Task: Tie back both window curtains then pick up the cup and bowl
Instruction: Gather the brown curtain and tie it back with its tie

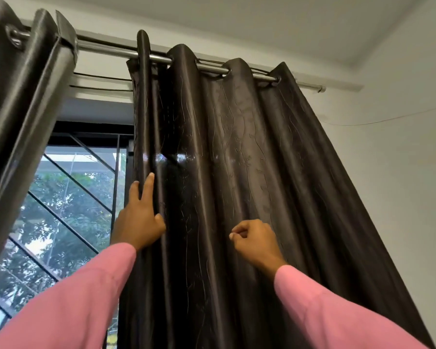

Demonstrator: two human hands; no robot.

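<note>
Open gap between left curtain (18, 102) and right curtain (237, 172); window grille (68, 205) blocks beyond.

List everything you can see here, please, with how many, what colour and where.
Right curtain: one, dark glossy brown, centre.
Left curtain: one, same colour, far left.
Curtain rod: one, silver, across the top.
Window: one, black diagonal bars, lower left; green trees outside.
Wall: one, white, right.
Ceiling: one, white, top right.
Sleeves: two, pink, bottom.
Left hand: one, fingers straight, touching the right curtain's inner edge.
Right hand: one, fingers curled, in front of the right curtain.
</note>
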